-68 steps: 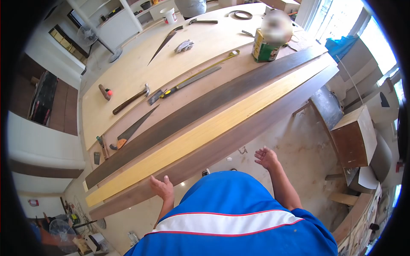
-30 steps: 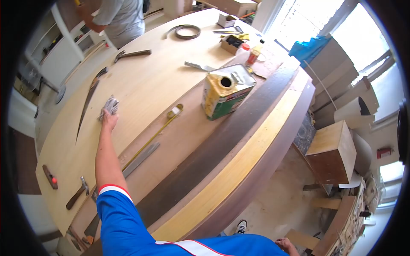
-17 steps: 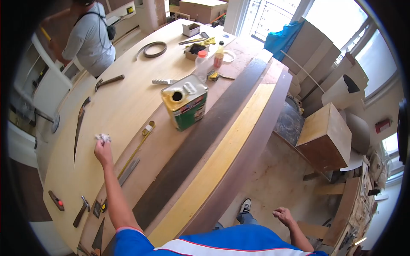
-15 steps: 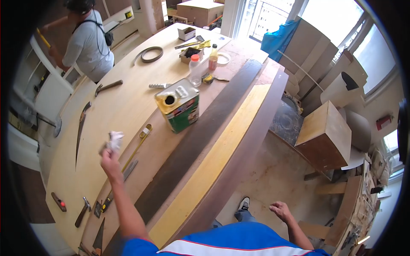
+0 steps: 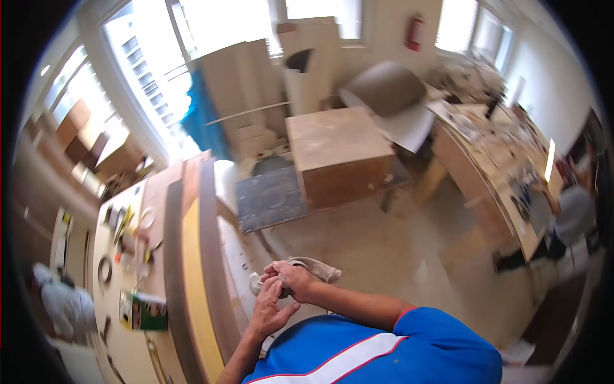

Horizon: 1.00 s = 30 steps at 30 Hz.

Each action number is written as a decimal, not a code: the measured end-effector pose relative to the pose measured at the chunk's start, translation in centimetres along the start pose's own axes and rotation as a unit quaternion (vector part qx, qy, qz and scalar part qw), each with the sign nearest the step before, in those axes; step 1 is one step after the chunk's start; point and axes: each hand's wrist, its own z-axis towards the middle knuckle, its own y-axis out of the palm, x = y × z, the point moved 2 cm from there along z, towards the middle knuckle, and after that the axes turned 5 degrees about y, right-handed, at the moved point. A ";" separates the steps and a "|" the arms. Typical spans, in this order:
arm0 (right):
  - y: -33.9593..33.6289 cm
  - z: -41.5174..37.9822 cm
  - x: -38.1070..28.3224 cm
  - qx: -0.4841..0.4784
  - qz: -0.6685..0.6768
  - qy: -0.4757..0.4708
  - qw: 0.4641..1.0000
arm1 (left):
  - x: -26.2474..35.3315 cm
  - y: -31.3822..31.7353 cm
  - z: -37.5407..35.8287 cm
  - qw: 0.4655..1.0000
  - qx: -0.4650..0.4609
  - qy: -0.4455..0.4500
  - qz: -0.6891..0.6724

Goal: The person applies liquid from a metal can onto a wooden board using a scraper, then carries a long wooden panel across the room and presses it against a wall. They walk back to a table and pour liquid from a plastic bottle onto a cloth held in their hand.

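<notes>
My two hands meet in front of my body, off the edge of the workbench. A whitish rag [image 5: 323, 269] sticks out on both sides of my right hand [image 5: 292, 281], whose fingers are closed around it. My left hand [image 5: 271, 312] touches the right one with its fingertips, fingers stretched and thumb apart. Part of the rag is hidden behind the hands. To the left, on the workbench, stands a green and white metal can [image 5: 146, 312], beside a dark strip [image 5: 174, 256] and a yellow board [image 5: 195, 275].
A wooden box [image 5: 342, 147] rests on a dark panel [image 5: 268, 195] ahead. A cluttered second bench [image 5: 470, 185] stands on the right, with a person [image 5: 572, 211] beside it. Another person [image 5: 64, 304] is at far left. A rolled sheet [image 5: 384, 86] and upright boards [image 5: 236, 83] stand near the windows.
My view has swung right, away from the workbench. My hands, apart before, have come together; the rag, earlier in my left hand over the bench, is now in my right hand.
</notes>
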 end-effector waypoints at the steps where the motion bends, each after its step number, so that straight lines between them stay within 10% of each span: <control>1: -1.5 -0.7 -0.7 0.045 0.019 -0.019 0.999 | 0.2 1.2 1.4 0.999 -0.031 0.012 -0.023; 6: -10.7 -3.8 -2.3 0.096 0.026 -0.128 0.987 | -0.1 6.7 7.0 0.957 -0.168 0.036 -0.236; 7: -12.3 -5.6 -2.6 0.125 -0.211 -0.270 0.931 | -0.9 7.9 7.6 0.943 -0.214 0.015 -0.254; 11: -16.4 -6.2 -5.8 0.124 0.151 -0.091 0.976 | -1.1 10.0 10.2 0.913 -0.167 0.092 -0.361; 13: -15.7 -6.4 -7.9 0.249 0.172 -0.168 0.938 | -0.6 10.7 10.9 0.817 -0.223 0.105 -0.521; 14: -26.8 -4.8 -7.4 0.092 0.161 -0.208 0.960 | -0.4 10.0 11.0 0.816 -0.252 0.101 -0.511; 17: -18.0 -6.6 -10.4 0.264 0.148 -0.233 0.924 | -1.9 7.0 13.0 0.876 -0.188 0.154 -0.417; 22: -9.4 -1.9 -12.0 0.204 0.045 -0.275 0.939 | -7.2 8.4 13.8 0.932 -0.016 0.194 -0.305; 30: -11.9 1.9 -11.7 0.249 -0.014 -0.240 0.938 | -12.2 6.4 12.6 0.961 -0.213 0.039 -0.172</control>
